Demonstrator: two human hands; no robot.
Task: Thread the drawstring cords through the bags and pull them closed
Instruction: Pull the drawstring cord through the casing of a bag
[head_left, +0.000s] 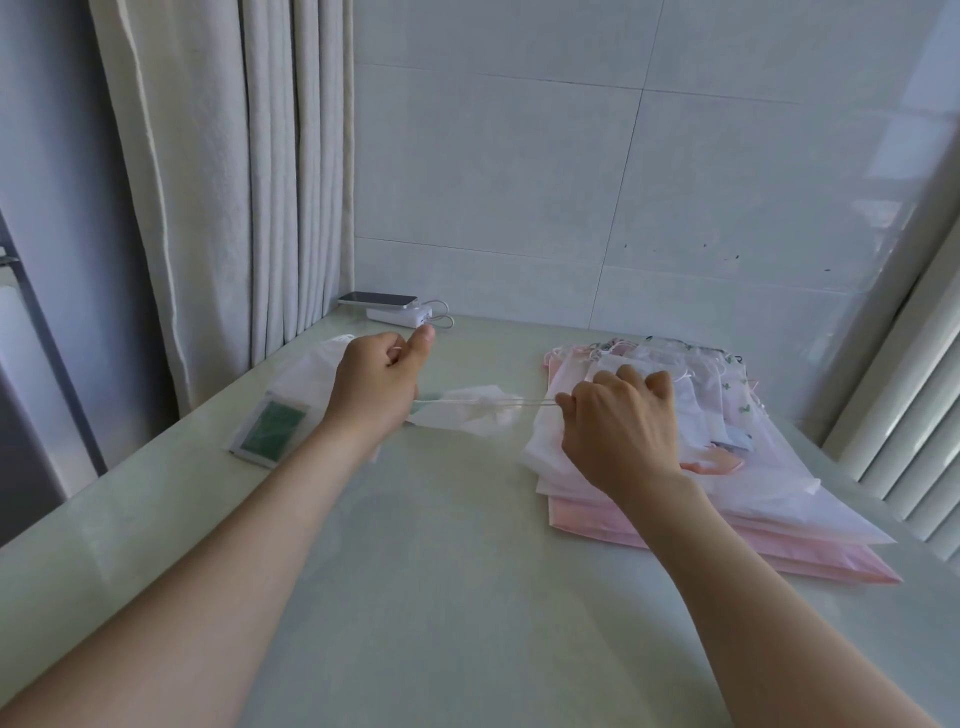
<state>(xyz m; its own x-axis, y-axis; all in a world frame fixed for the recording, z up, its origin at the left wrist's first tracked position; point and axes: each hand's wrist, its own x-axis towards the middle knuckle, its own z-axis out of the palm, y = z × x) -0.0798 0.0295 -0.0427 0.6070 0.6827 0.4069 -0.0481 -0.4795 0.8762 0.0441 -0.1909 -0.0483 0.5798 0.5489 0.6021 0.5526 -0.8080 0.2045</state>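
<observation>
Cord (535, 400) taut L hand (376, 387) to R hand (618, 426), filmy bag (462, 422) bunched.

The cord (530, 401) runs out of sight at 9 o'clock behind the left grip (376, 387), whose fingertips curl under, unseen. The right grip (618, 421) covers part of the pile (753, 499) at 3 o'clock, whose bag count and prints cannot be told. The bottom edge cuts off both forearms.

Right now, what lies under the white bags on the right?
Pink bags show under the white bags along the near edge. How many lie there is hidden, and the right hand covers some of the white ones.
</observation>
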